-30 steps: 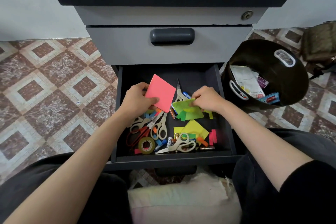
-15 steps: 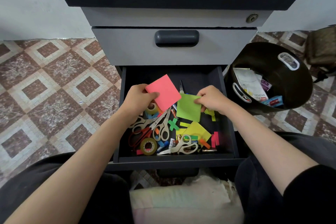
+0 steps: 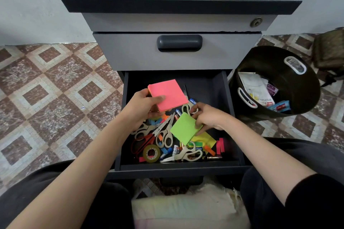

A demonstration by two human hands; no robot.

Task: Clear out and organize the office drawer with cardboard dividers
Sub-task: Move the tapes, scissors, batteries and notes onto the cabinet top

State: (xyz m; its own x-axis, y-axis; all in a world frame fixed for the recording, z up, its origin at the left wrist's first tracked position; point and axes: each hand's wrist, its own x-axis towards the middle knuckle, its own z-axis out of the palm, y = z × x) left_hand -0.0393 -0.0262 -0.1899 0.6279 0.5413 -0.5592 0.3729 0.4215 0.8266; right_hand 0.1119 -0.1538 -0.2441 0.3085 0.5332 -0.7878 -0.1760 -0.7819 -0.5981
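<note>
thumb on top and fingers curled beneath, the left hand grips a pink sticky pad above the open drawer. the right hand pinches a green sticky pad by its edge, just over the clutter of scissors, a small tape roll and batteries. a black bin of scraps stands just right of the drawer.

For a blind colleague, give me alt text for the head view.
Over an open, cluttered drawer, a person's left hand holds a pink sticky-note pad and the right hand pinches a green pad. Below lie scissors, tape and batteries; a black bin stands alongside.
</note>
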